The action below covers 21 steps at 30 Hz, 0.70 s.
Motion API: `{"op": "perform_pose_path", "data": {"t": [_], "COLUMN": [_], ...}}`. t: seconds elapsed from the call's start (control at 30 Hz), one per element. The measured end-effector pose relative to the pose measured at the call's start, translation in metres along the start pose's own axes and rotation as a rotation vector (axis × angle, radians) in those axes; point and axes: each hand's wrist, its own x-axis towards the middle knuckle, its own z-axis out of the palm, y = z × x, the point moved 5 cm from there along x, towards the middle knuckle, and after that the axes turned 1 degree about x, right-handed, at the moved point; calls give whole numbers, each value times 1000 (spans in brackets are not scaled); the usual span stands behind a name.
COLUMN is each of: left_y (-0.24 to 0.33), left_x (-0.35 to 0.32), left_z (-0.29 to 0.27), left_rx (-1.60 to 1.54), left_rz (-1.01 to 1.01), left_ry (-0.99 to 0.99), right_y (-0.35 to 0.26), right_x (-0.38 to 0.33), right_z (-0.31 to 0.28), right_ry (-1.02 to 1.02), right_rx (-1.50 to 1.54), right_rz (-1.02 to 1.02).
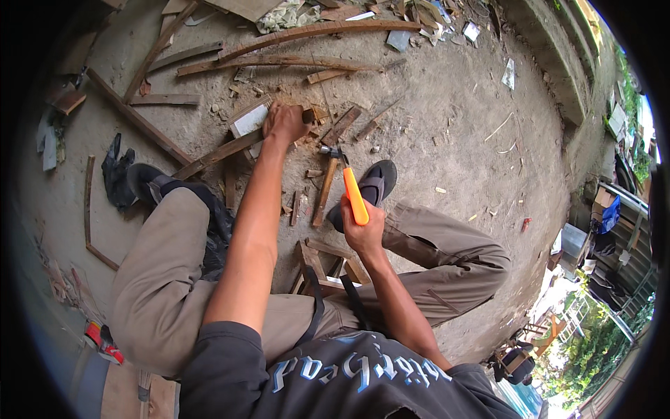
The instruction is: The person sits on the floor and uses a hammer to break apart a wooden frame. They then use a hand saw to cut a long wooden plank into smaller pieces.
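My left hand (286, 123) is closed around a long wooden strip (222, 155) near its far end. Under and beside the strip sits a wood block with a pale face (250, 121). My right hand (365, 229) grips a hammer (354, 194) by its orange handle, in front of my body. The hammer's metal head lies over the ground, right of the left hand and apart from the strip. Just below the head is a short wooden stick (324, 193). A dark wood piece (342, 124) lies beyond the head.
Long curved wooden strips (317, 30) and scraps litter the far ground. Between my legs is a small wooden frame (314, 260). Black plastic (117, 171) lies by my left foot. A concrete ledge (548, 63) runs along the far right; a red object (103, 341) is at lower left.
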Motion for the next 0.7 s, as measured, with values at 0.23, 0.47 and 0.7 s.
{"op": "perform_pose_path", "data": {"t": [0.23,0.47,0.7], "left_y": [-2,-1,-3], "left_x": [1,0,6], "left_z": [4,2,5], "left_rx": [38,47,27], "left_rz": [-68,-75,-48], "left_ry": [-23,-65,-79], "right_y": [-1,12,16], "right_x": [5,-1,3], "right_z": [15,6,14], "right_ry": [-80,-77,-104], "right_rx": [11,-18,8], "right_rz": [-27,-73,25]}}
